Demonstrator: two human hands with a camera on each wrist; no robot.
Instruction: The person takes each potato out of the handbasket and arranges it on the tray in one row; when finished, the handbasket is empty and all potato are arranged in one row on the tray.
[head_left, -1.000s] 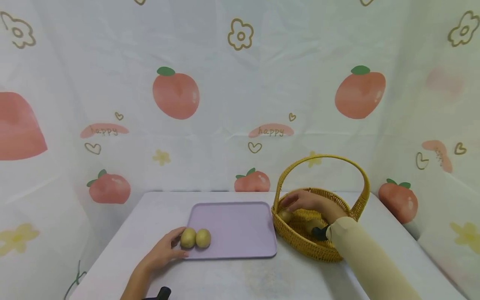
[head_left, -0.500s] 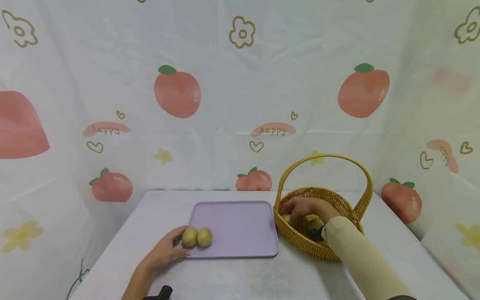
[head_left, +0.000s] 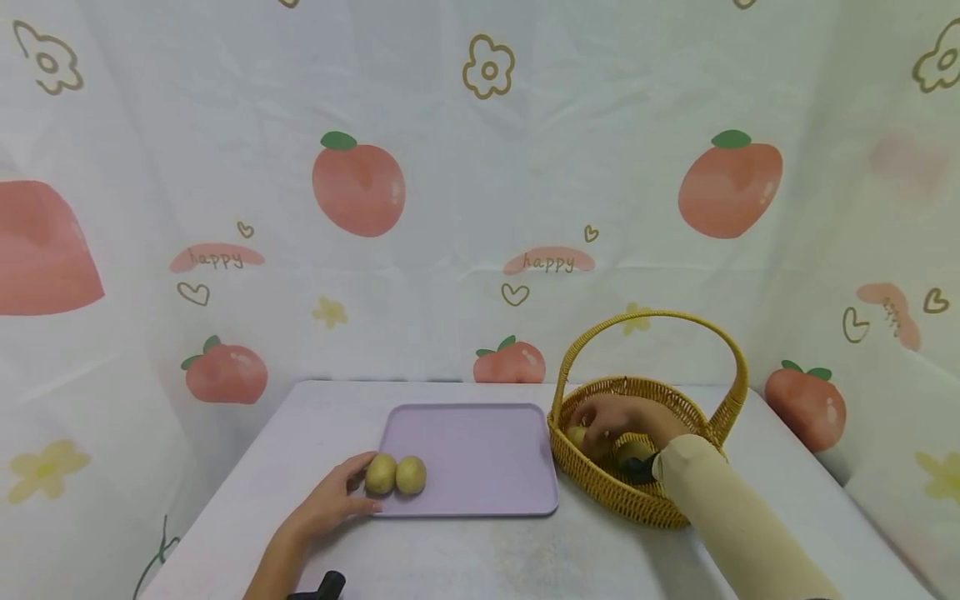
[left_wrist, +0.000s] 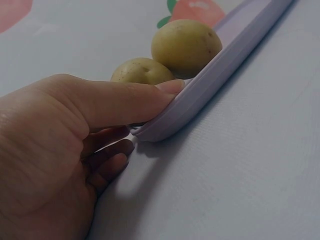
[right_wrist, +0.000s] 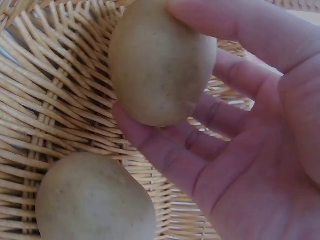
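While the right hand (head_left: pixel 615 417) sits down inside the wicker basket (head_left: pixel 600 487), its fingers (right_wrist: pixel 165 150) and thumb curl around one potato (right_wrist: pixel 160 62), cupping it from below and over the top, so the grip looks full rather than a fingertip pinch. To my eye the lift would go best straight up and slightly inward, keeping the palm under the potato until it is above the rim, since the woven wall is close on that side. A second potato (right_wrist: pixel 92 200) lies on the basket floor just beside the held one, near enough that a careless drag could roll it. The tall hoop handle (head_left: pixel 652 321) arches over the basket's middle, and the sleeve (head_left: pixel 720 517) comes in under it, so the wrist has to come out on the near side rather than rising into the hoop.

Across the table (head_left: pixel 480 558), the left hand (head_left: pixel 326 508) rests at the near left corner of the lilac tray (head_left: pixel 480 442), thumb laid along the rim and the other fingers tucked beneath the edge, steadying it. Two more potatoes (head_left: pixel 396 475) sit touching each other on the tray right by that thumb; the rest of the tray stretches toward the basket. A printed fruit-pattern cloth (head_left: pixel 360 183) hangs behind everything.
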